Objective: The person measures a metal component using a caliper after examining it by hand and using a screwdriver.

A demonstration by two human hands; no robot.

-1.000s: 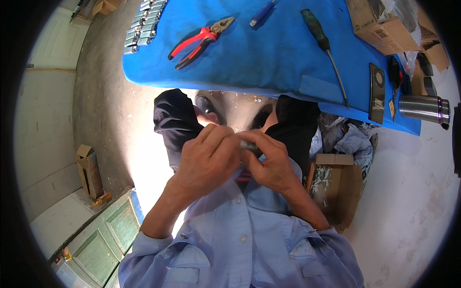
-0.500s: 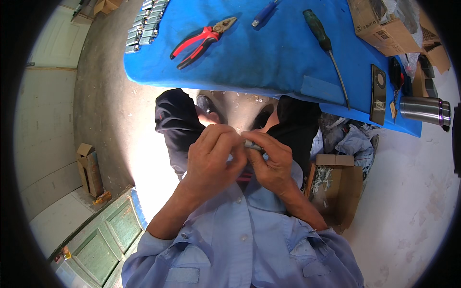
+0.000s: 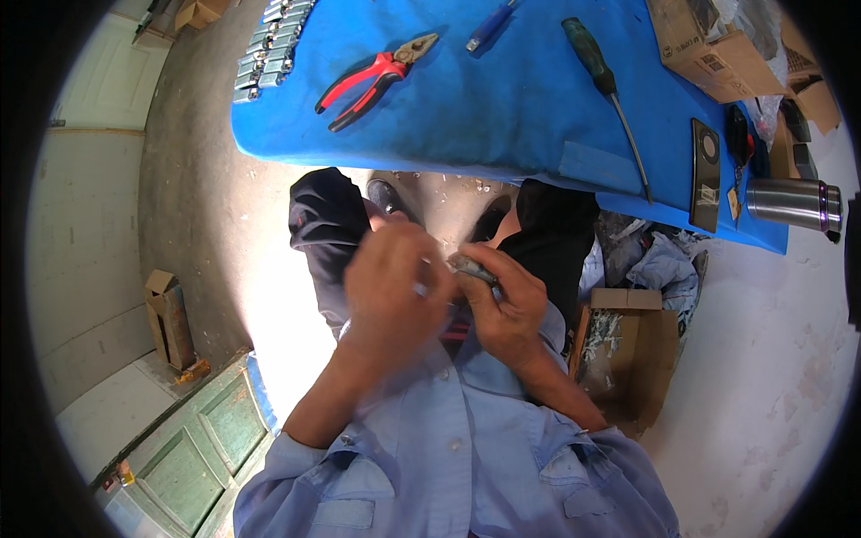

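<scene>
My hands meet just above my lap, in front of my light blue shirt. My right hand is closed around a small grey metal part; the thumb and fingers pinch it, and one end sticks out at the top of the fist. My left hand is blurred. Its fingers curl toward the same part and touch my right hand, but I cannot tell whether they grip the part or only rest against it (the blur hides the fingertips).

Below the hands are my knees in dark trousers and my two dark shoes on the concrete floor. An open cardboard box stands on the floor to my right, with a heap of cloth just beyond it.

Farther out is the table with a blue cover. On it lie:
- red-handled pliers, to the left;
- a green-handled screwdriver, to the right of the pliers;
- a flat dark metal plate, near the right edge;
- a row of small metal pieces, at the far left corner.

A steel flask lies at the right end of the table.
</scene>
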